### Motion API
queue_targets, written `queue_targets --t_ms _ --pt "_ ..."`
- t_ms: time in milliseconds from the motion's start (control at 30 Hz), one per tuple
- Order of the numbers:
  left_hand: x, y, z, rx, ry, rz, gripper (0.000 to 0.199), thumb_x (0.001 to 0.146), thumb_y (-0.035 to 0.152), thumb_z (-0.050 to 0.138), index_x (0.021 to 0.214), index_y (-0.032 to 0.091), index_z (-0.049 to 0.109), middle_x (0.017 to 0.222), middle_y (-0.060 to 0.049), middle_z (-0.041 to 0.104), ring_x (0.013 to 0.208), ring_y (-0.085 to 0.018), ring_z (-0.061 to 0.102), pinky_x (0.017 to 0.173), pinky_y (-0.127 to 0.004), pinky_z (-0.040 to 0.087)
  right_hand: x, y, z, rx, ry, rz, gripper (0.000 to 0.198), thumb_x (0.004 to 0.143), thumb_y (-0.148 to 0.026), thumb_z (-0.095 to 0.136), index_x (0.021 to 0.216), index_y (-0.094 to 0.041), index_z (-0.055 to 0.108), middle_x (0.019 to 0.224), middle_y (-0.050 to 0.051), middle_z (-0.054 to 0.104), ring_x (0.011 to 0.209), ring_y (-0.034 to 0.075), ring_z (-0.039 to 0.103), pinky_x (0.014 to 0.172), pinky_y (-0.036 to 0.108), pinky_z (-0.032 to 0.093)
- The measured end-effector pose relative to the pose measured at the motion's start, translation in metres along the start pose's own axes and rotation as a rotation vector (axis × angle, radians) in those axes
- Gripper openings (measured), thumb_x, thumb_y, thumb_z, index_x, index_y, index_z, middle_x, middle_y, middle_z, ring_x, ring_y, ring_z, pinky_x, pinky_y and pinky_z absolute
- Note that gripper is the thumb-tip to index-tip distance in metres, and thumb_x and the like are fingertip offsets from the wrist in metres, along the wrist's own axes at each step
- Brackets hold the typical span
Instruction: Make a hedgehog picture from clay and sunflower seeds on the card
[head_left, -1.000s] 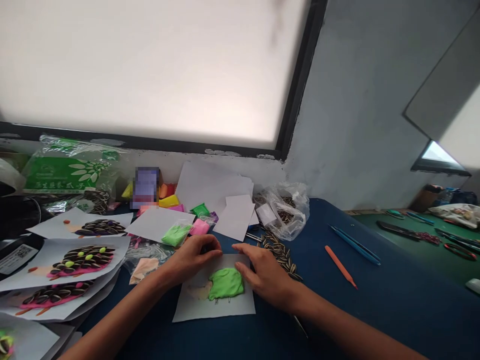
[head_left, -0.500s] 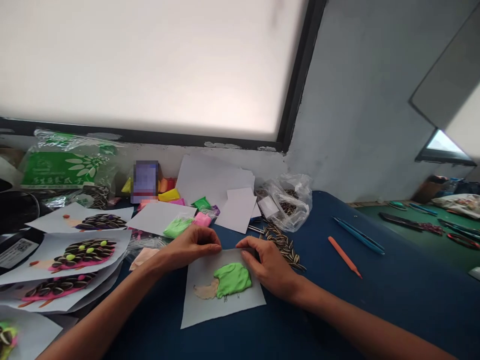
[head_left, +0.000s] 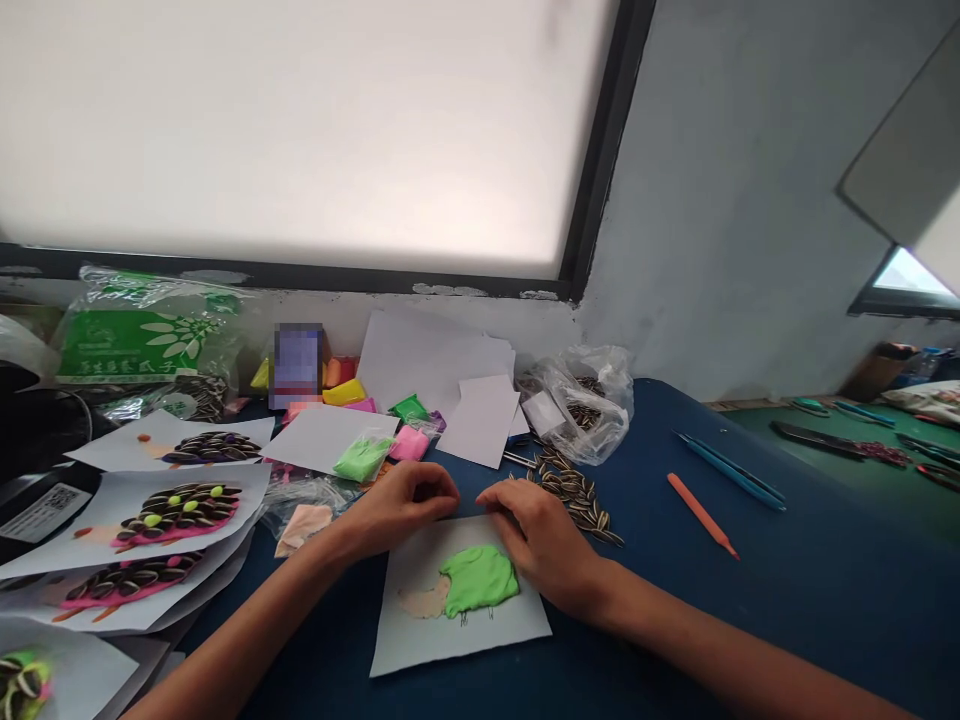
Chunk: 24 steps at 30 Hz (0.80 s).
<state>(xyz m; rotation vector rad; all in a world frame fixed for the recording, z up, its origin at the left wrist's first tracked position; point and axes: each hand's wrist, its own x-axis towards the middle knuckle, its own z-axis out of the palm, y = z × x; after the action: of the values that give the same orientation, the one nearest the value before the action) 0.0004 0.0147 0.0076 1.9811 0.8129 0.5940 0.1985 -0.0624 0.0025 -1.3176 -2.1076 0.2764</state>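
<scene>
A sheet of white paper (head_left: pixel 409 650) lies in front of me. On it is a flattened patch of bright green clay (head_left: pixel 480 580), with a thin beige clay shape (head_left: pixel 424 600) joined at its left and small drawn legs below. My left hand (head_left: pixel 412 505) is at the sheet's top left edge, closed with thumb and fingertips together; what is between them, if anything, is hidden. At the top right edge is my right hand (head_left: pixel 536 530), fingers curled and closed, its wrist beside the sheet. A gap separates the two sets of fingertips.
Finished seed-and-clay pictures (head_left: pixel 180 510) are stacked at left. Clay packets (head_left: pixel 364 455), blank paper sheets (head_left: pixel 472 415) and a clear bag of seeds (head_left: pixel 592 405) line the back. Loose sunflower seeds (head_left: pixel 570 485) lie beyond my right hand. An orange tool (head_left: pixel 701 515) and blue tweezers (head_left: pixel 731 470) lie right.
The sheet with the green clay has shifted slightly toward me. Both hands have moved a little, and their fingertips are now nearer each other. The whole view has shifted slightly.
</scene>
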Motion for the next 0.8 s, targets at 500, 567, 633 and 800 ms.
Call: queue_targets --t_ms 500,567,633,800 --pt "0.002 -0.002 0.007 0.372 0.107 0.139 0.017 0.085 0.025 0.054 0.075 0.018 0.065 0.077 -0.003 0.061 0.073 -0.018 0.056 0.065 -0.029 0.043 0.002 0.001 -0.003 -0.009 -0.05 -0.037 0.023 0.083 0.001 0.053 0.094 -0.015 0.065 0.091 0.007 0.067 0.087 0.02 0.062 0.081 0.034 0.049" --pt "0.001 -0.003 0.01 0.39 0.107 0.195 0.011 0.082 0.019 0.055 0.079 0.018 0.066 0.087 -0.005 0.061 0.085 -0.02 0.058 0.075 -0.033 0.047 -0.002 0.0 -0.004 -0.026 -0.041 -0.082 0.026 0.084 0.001 0.049 0.095 -0.014 0.066 0.098 0.01 0.064 0.093 0.022 0.06 0.083 0.036 0.049" --pt "0.0 -0.006 0.012 0.399 0.119 0.229 0.012 0.082 0.017 0.056 0.084 0.019 0.067 0.1 -0.007 0.061 0.099 -0.023 0.057 0.088 -0.038 0.047 -0.008 -0.003 -0.006 -0.021 -0.033 -0.138 0.029 0.086 0.0 0.045 0.097 -0.015 0.067 0.105 0.012 0.061 0.099 0.023 0.058 0.087 0.038 0.048" --pt "-0.002 -0.017 0.013 0.403 0.128 0.201 0.028 0.083 0.018 0.058 0.11 0.023 0.063 0.139 -0.01 0.049 0.132 -0.031 0.04 0.11 -0.054 0.034 -0.018 -0.012 -0.013 0.001 -0.057 -0.199 0.025 0.089 -0.011 0.049 0.104 -0.017 0.067 0.116 0.014 0.057 0.108 0.025 0.055 0.095 0.044 0.044"
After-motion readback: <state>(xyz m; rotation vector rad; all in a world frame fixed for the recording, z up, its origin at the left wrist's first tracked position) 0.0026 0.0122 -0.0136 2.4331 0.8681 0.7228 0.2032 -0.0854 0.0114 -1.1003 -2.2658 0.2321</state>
